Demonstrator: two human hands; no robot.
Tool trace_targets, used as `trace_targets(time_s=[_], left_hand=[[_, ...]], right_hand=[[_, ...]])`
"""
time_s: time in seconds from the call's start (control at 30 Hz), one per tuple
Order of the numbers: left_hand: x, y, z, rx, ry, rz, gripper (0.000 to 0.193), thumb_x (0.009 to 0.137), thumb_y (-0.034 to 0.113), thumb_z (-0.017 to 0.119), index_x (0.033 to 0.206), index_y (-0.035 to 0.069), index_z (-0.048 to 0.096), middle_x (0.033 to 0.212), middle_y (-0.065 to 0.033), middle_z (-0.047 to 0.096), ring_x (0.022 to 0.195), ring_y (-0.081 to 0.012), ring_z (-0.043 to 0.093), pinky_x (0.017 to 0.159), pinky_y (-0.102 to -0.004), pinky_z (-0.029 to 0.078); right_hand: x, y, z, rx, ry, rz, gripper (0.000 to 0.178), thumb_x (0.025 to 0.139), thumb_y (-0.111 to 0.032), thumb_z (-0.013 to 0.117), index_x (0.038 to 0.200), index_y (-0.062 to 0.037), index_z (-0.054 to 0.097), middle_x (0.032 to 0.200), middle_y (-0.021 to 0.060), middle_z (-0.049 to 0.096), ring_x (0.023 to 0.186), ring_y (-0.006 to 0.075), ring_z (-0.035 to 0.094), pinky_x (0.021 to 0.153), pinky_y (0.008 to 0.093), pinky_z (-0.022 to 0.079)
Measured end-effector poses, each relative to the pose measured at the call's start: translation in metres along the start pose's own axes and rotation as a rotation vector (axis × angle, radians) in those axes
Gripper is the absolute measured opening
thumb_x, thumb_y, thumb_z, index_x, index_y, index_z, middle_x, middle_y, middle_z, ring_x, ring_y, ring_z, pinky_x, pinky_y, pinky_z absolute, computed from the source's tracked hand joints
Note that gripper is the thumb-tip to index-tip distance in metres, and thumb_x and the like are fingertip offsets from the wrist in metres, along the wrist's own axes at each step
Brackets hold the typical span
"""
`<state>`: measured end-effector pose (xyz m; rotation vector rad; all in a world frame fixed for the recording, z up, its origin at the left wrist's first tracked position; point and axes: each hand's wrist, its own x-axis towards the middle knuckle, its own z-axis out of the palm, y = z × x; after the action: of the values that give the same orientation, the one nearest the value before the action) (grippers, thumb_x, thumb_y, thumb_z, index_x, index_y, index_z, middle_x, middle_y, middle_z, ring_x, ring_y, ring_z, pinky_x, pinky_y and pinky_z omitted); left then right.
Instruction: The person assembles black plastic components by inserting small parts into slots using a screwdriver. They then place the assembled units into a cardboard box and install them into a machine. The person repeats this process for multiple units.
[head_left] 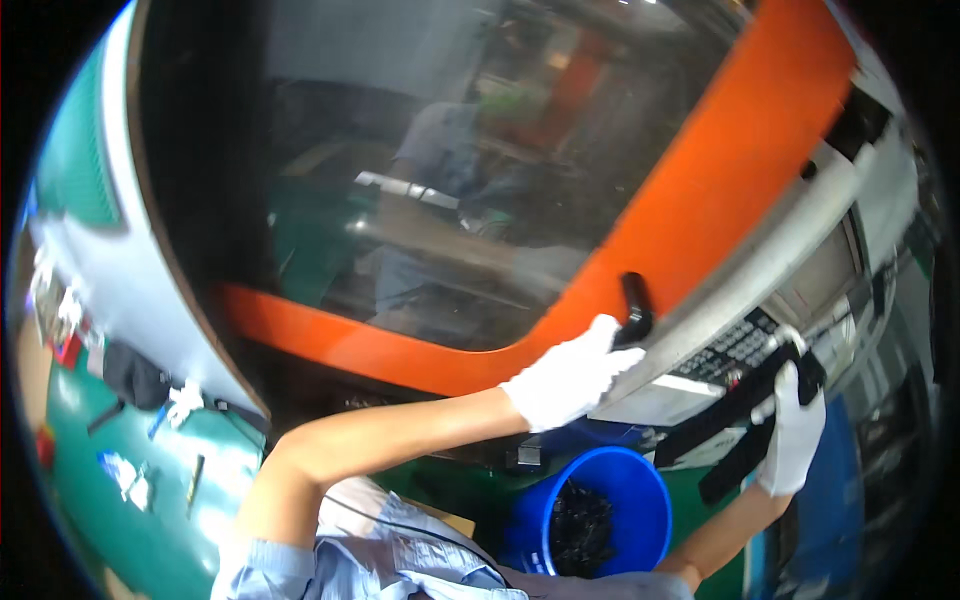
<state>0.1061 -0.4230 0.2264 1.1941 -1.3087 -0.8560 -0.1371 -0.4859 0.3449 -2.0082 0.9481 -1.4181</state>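
My left hand (572, 376), in a white glove, reaches across to a black door handle (636, 305) on the orange-framed machine door (690, 190). Its fingers close about the handle's lower end. Off to the right, my right hand (795, 430), also gloved in white, grips long black bar-shaped parts (735, 405). They slant down to the left in front of the machine's keypad panel (745, 345); their exact kind cannot be made out. Through the door's window (430, 170) the dark machine interior and reflections show.
Below the panel stands a blue bucket (655, 500) with black scraps inside. A green surface (75, 420) at the left carries a black cap-like item (135, 375), crumpled wrappers and small tools. A screen (825, 270) sits above the keypad.
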Motion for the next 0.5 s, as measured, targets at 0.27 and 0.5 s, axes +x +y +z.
trace_targets(time_s=[0.27,0.5], left_hand=[[0.039,-0.004,0.060,0.178,-0.074,0.218,0.036,0.107,0.038,0.038,0.110,0.002,0.040,0.103,-0.0311,0.066,0.093,-0.0503,0.064,0.078,-0.0544,0.048],[0.054,0.004,0.078,0.493,0.032,0.399,0.031,0.101,0.032,0.050,0.107,0.001,0.050,0.087,-0.0210,0.066,0.083,-0.0401,0.067,0.072,-0.0498,0.051]], right_hand=[[-0.026,0.038,-0.055,0.001,-0.133,-0.059,0.047,0.100,-0.038,0.059,0.129,-0.0007,0.056,0.097,0.0032,0.064,0.054,0.0034,0.046,0.045,0.0180,0.033],[-0.040,0.028,-0.042,-0.109,-0.288,-0.042,0.080,0.086,-0.063,0.065,0.122,0.0069,0.056,0.110,0.0120,0.063,0.077,0.0169,0.063,0.056,0.0253,0.051]])
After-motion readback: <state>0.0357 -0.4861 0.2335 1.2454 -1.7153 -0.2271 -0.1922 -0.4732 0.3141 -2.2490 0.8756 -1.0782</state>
